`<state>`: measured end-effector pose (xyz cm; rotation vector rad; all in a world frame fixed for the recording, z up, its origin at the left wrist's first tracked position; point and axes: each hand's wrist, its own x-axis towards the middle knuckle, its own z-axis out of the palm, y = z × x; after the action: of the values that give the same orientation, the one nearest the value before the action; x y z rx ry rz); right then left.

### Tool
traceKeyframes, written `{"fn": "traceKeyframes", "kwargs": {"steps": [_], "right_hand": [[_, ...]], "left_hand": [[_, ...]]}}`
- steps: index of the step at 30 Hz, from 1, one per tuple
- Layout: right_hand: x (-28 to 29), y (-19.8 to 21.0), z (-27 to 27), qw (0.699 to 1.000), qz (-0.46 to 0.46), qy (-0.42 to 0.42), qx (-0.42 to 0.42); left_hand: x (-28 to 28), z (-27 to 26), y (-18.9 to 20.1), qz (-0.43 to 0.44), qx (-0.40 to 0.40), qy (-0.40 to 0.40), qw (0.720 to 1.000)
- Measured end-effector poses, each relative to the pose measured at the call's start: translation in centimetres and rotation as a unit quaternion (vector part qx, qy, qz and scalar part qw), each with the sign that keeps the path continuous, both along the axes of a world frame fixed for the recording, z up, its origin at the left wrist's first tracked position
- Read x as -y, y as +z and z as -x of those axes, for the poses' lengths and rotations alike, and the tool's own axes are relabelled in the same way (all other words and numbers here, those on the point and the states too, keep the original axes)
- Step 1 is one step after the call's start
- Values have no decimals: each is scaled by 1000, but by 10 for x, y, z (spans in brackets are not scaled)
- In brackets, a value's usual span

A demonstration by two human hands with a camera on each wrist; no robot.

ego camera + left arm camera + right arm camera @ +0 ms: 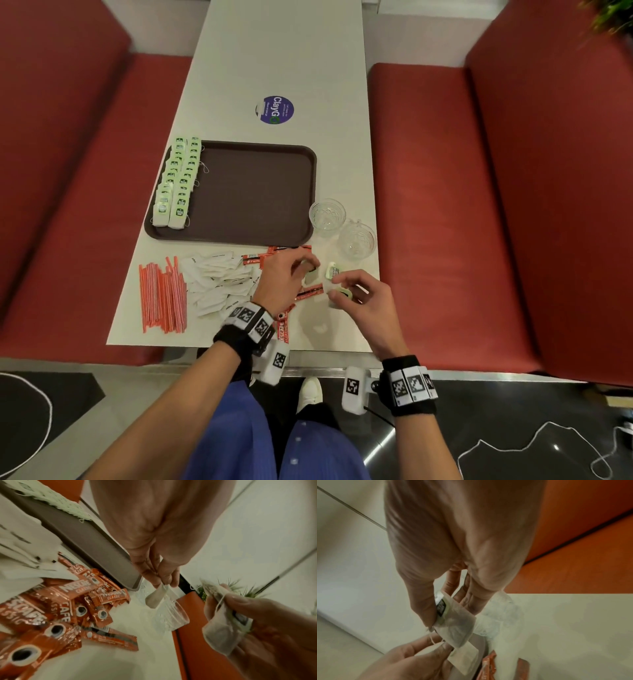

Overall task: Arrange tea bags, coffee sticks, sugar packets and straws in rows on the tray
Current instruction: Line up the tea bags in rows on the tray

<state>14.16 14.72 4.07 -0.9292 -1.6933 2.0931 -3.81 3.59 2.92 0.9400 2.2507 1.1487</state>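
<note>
Close to the person, the left hand (286, 274) pinches one tea bag (157, 597) by its top between thumb and finger, and the right hand (359, 294) pinches another tea bag (455, 623) between thumb and fingers (469, 599). A thin string (220, 601) runs across the right hand's bag, and the two bags are very close, so the strings could tangle, and a pull might tear the soft paper. One more loose tea bag (333, 269) lies on the worktop (281, 51) just past the hands. The coffee sticks (284, 255) lie under the left hand and could get knocked about. To its left are the sugar packets (219, 281) and the straws (162, 296). Two glass cups (327, 214) stand beside the tray (260, 195), and an arm reaching over could bump them. Two rows of tea bags (176, 181) already fill the tray's left side, and a careless drop could push them crooked.
</note>
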Motion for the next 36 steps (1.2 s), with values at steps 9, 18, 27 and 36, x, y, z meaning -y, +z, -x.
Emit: {"fn": "traceKeyframes", "kwargs": {"steps": [9,18,27,36], "right_hand": [[18,27,66,994,-81,67,-39],[48,0,171,991,-123,-4,55],[93,-31,314,973,-198,85,83],[148,-65,424,928,-234,256,136]], "left_hand": [[37,28,43,-82,159,70,981],[95,116,35,-108,57,249,961],[206,210,8,-59,59,363,928],[254,245,-6,-27,39,401,915]]}}
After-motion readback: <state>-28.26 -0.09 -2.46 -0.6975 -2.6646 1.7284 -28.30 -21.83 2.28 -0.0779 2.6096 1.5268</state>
